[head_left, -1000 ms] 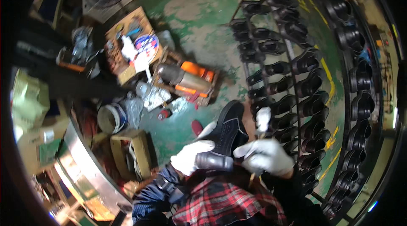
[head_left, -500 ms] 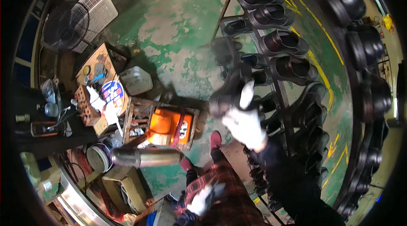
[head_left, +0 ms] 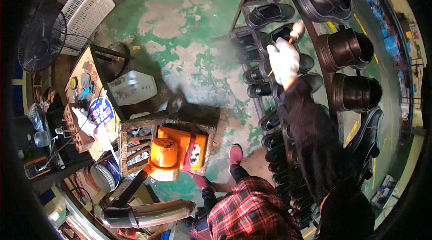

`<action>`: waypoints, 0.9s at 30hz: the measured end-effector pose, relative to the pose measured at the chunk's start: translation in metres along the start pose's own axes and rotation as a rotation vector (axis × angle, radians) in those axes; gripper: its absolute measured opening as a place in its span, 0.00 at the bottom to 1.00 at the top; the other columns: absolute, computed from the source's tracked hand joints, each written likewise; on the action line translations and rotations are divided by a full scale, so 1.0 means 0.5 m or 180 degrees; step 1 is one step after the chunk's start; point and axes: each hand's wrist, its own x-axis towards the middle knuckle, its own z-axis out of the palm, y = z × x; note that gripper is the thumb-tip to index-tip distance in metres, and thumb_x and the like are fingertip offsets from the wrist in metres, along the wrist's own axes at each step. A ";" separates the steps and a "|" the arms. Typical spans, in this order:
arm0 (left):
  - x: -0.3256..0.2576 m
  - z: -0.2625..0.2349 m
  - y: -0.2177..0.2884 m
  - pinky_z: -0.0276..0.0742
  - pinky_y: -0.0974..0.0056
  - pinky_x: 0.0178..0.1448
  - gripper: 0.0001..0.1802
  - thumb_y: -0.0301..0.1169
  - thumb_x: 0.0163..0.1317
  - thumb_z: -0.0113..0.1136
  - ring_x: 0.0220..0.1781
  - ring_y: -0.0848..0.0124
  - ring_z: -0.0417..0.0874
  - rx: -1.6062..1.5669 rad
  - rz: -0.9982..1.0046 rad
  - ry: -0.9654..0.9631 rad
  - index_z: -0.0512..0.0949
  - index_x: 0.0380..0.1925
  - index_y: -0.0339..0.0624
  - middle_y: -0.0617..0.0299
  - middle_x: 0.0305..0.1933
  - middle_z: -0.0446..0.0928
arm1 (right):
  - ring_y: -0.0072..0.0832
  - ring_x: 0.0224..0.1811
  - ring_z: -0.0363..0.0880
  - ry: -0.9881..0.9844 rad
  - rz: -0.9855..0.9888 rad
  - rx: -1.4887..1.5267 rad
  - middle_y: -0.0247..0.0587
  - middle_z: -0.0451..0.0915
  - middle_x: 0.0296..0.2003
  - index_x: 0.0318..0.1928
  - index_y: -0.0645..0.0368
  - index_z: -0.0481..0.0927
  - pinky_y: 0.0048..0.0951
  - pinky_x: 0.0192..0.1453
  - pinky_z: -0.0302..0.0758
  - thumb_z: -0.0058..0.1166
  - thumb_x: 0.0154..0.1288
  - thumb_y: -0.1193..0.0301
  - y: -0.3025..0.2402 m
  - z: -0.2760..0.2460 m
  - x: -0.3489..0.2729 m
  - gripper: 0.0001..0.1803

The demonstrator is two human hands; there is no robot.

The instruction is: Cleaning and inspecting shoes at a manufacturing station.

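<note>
Right grip (head_left: 283, 60) (gloved) holds brush (head_left: 294, 31) against black shoe (head_left: 276, 37).

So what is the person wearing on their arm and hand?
The right hand wears a white fabric glove. The arm behind it is in a dark, loose sleeve. Lower down there is red, black and white checked cloth. The left hand is not in view.

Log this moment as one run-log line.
right hand: gloved, holds a brush, at black shoe on rack | left hand: out of view | floor: orange machine in wooden crate
</note>
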 end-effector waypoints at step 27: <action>-0.322 0.089 -0.068 0.64 0.38 0.71 0.44 0.60 0.63 0.59 0.66 0.45 0.72 -0.2102 0.0273 -0.1654 0.58 0.72 0.49 0.50 0.68 0.68 | 0.34 0.28 0.81 -0.2071 -0.1770 0.0584 0.39 0.81 0.29 0.42 0.54 0.82 0.35 0.33 0.79 0.63 0.55 0.65 -0.354 -0.590 -0.925 0.14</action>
